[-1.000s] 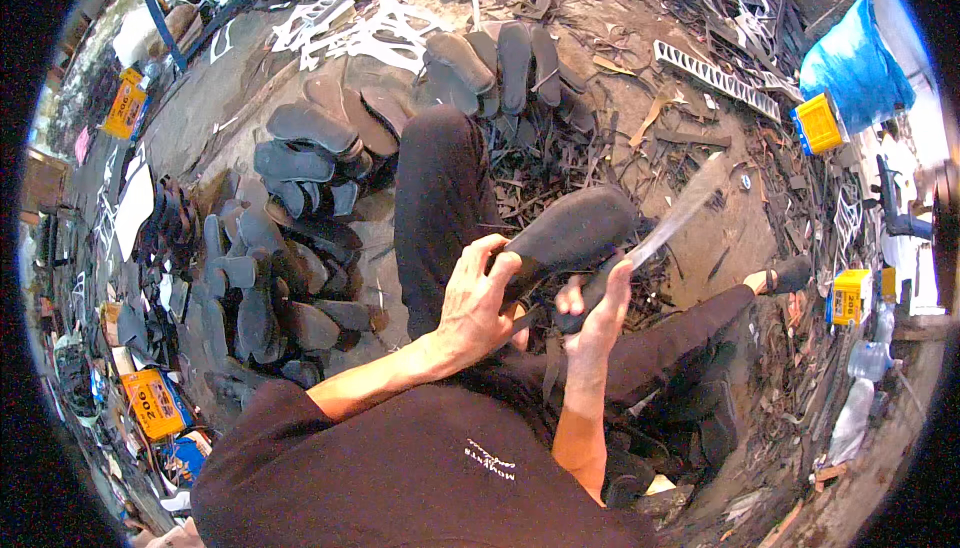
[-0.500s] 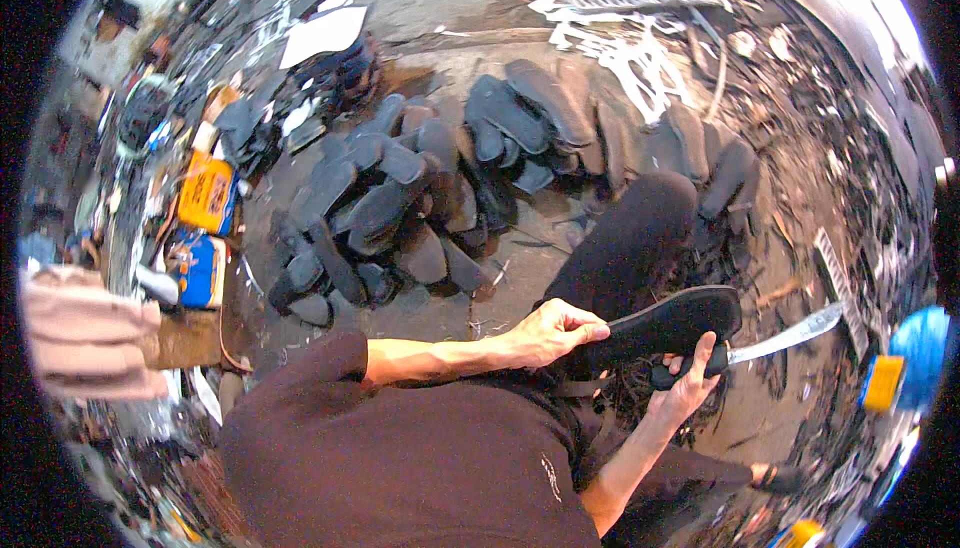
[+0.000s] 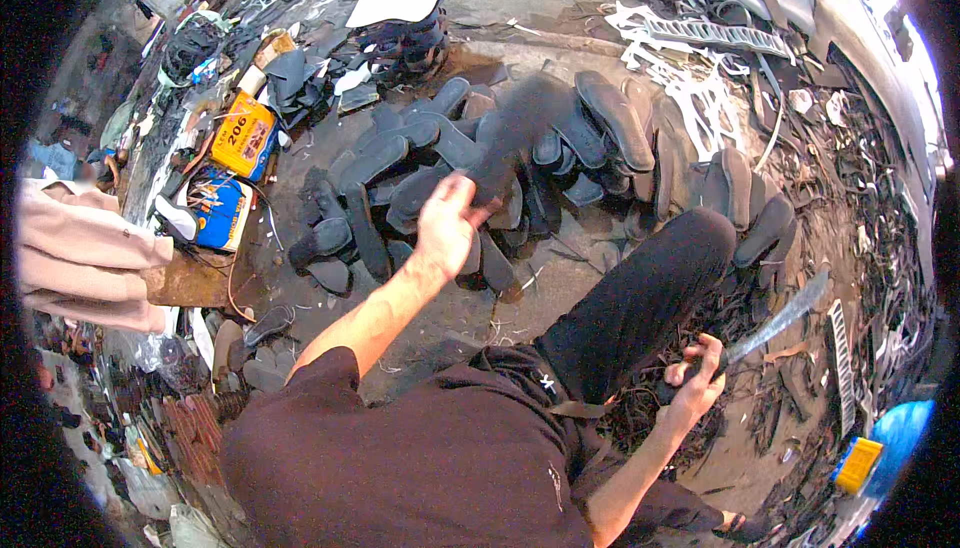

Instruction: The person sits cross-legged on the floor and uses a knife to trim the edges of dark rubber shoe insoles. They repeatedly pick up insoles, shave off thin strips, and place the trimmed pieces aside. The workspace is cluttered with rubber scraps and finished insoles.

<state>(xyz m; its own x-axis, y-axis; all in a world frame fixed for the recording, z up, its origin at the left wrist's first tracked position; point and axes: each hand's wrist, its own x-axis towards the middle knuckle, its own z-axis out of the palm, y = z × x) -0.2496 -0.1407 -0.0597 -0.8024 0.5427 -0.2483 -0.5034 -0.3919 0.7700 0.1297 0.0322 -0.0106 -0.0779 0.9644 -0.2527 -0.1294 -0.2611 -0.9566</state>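
My left hand (image 3: pixel 447 228) reaches forward over a heap of dark shoe soles (image 3: pixel 375 163). Between its fingers is the end of a black shoe sole (image 3: pixel 525 123), smeared by motion, whose far part hangs above the heap. By my bent knee, my right hand (image 3: pixel 697 373) is wrapped round the dark handle of a knife (image 3: pixel 778 326). The knife's long, slightly curved blade points away to the upper right. Under the right hand lie thin black trimmings (image 3: pixel 640 410).
More soles (image 3: pixel 740 188) lie beyond my knee. White cut-out scraps (image 3: pixel 700 98) and dark offcuts spread along the right. On the left stand a yellow-and-blue box (image 3: pixel 243 136) and a blue container (image 3: pixel 220 213) beside beige cloth (image 3: pixel 90 248). A white sheet (image 3: pixel 395 4) tops a far stack.
My left hand has carried the sole from beside my right hand, forward and left over the heap. The knife stays in my right hand, its blade tilted more upward. The view has shifted.
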